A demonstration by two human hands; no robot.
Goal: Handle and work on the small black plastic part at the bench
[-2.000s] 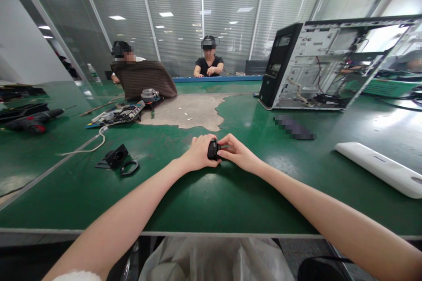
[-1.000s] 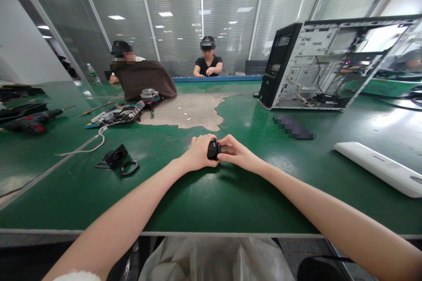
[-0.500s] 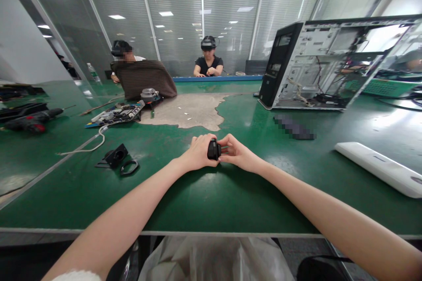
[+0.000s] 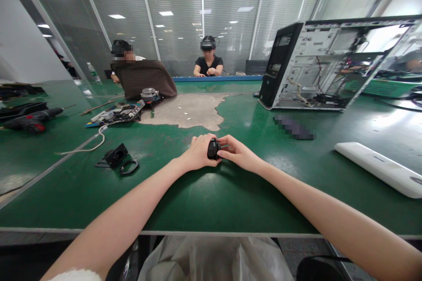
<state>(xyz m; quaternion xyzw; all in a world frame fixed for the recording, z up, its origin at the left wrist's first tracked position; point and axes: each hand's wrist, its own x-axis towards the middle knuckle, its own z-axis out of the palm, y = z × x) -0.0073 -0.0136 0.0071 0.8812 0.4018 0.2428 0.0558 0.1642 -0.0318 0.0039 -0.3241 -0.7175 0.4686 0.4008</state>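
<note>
My left hand (image 4: 198,153) is closed around a small black boxy device (image 4: 212,149), low over the green table. A narrower, round-looking end of the device points right, and my right hand (image 4: 238,153) grips that end between thumb and fingers. The fingers hide much of it, so its exact kind cannot be made out. To the left lie a black bracket-like part (image 4: 116,155) with a round opening and a black ring-shaped frame (image 4: 129,167) beside it.
An open computer case (image 4: 283,66) stands at back right, a long white plastic piece (image 4: 379,167) at right. Left are a circuit board (image 4: 115,115), a white cable (image 4: 95,147) and a power drill (image 4: 36,118). Two people sit across the table; a brown cloth-like cover (image 4: 145,78) stands before one.
The fingers of my right hand have shifted on the round end of the black device, the thumb now higher and closer in. My left hand stays put.
</note>
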